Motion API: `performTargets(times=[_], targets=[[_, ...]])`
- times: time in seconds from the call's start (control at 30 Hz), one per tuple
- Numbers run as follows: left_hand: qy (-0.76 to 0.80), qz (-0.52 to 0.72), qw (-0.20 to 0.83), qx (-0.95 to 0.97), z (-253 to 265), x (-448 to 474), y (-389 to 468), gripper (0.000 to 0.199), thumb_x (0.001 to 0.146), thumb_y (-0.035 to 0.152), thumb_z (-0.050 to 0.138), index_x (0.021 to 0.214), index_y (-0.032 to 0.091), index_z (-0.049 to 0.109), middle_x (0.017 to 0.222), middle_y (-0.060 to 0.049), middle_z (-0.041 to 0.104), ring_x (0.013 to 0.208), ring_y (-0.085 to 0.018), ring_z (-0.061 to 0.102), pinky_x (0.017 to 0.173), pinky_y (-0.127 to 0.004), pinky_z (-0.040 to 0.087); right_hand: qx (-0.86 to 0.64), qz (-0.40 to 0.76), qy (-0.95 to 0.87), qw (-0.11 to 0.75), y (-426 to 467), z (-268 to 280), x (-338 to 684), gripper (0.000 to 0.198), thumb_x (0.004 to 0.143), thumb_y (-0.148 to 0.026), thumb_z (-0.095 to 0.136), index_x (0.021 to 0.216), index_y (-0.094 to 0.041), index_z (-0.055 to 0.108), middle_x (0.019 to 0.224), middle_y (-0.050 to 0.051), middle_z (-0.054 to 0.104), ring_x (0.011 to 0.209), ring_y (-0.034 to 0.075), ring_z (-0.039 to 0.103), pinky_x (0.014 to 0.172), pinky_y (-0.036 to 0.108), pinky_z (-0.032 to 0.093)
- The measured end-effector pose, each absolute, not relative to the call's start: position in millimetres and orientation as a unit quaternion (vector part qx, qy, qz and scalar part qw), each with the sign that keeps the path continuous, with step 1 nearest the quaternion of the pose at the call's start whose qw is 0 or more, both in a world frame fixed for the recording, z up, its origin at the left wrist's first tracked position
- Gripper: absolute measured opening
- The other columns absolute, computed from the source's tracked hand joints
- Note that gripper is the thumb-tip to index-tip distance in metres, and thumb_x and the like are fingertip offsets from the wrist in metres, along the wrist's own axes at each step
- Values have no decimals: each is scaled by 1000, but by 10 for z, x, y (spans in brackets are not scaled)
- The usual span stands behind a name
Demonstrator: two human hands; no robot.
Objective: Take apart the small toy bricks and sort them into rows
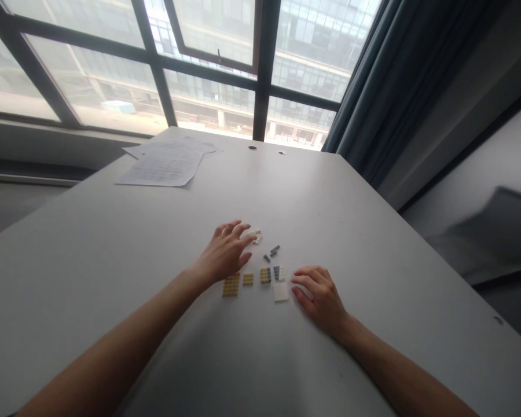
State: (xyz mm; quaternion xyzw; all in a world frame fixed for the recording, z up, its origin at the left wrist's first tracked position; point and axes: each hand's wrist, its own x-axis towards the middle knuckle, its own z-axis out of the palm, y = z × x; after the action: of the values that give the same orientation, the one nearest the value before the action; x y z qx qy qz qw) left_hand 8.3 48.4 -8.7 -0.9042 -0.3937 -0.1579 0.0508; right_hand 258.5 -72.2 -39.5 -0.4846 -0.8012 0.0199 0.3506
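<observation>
My left hand (227, 250) is open, fingers spread, with its fingertips beside a small cluster of white building-block pieces (257, 236). Under its wrist side lies a large tan plate (230, 285), partly covered by the hand. To the right of that plate are a smaller tan plate (248, 280), a tan and dark grey block (265, 275), and a grey and white piece (278, 273). Below them rests a flat white square tile (280, 292). Several small grey pieces (273, 252) lie just above this row. My right hand (316, 292) rests open on the table, right of the tile, fingers slightly bent and holding nothing.
Everything lies on a white table (351, 231). Printed paper sheets (165, 165) spread over its far left. Two cable holes (252, 147) sit near the far edge, before a large window. A dark curtain (373, 87) hangs at the right.
</observation>
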Motion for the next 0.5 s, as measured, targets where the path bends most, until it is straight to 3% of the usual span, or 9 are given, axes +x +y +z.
performTargets(times=[0.27, 0.5], targets=[[-397, -74, 28, -915, -105, 324, 771, 37, 82, 25, 55, 118, 24, 62, 141, -14, 45, 135, -38, 30, 106, -60, 22, -485, 24, -799, 355, -704, -393, 2587, 11, 86, -19, 59, 94, -21, 66, 98, 5, 67, 95, 20, 57, 89, 38, 41], [-398, -57, 20, -915, -129, 314, 859, 33, 85, 24, 50, 116, 20, 63, 141, -13, 46, 135, -37, 30, 106, -60, 22, -486, 32, -797, 357, -703, -394, 2582, 9, 85, -19, 60, 93, -21, 66, 97, 4, 68, 94, 20, 57, 88, 38, 41]])
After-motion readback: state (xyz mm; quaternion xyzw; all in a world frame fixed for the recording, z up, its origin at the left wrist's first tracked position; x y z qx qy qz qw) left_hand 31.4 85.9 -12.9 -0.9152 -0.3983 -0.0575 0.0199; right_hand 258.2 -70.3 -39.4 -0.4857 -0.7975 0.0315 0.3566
